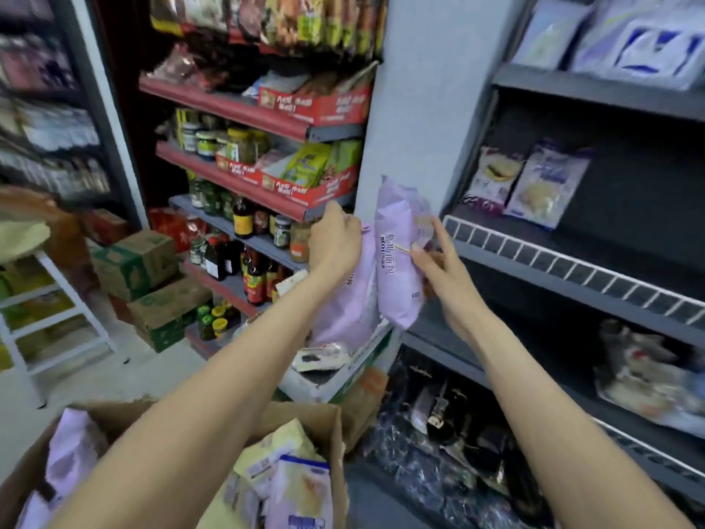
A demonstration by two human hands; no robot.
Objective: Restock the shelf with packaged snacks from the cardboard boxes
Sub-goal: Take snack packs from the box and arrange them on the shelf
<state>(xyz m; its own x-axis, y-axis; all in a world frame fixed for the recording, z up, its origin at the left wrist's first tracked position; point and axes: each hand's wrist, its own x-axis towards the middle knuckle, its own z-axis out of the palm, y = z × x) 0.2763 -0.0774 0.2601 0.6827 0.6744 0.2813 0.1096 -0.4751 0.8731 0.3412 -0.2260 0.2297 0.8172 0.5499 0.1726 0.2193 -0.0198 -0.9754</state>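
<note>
Two lilac snack packs held up beside the grey shelf

An open cardboard box of packets sits below; the left hand grips one lilac pack, the right hand pinches the other lilac pack.

both forearms are bare to the frame's edge, hands unadorned.

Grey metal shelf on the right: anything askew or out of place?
Mostly bare. Two pale snack packets lean against its back rather than standing straight. Both hands, left and right, hold lilac bread bags, not yet shelved.
</note>
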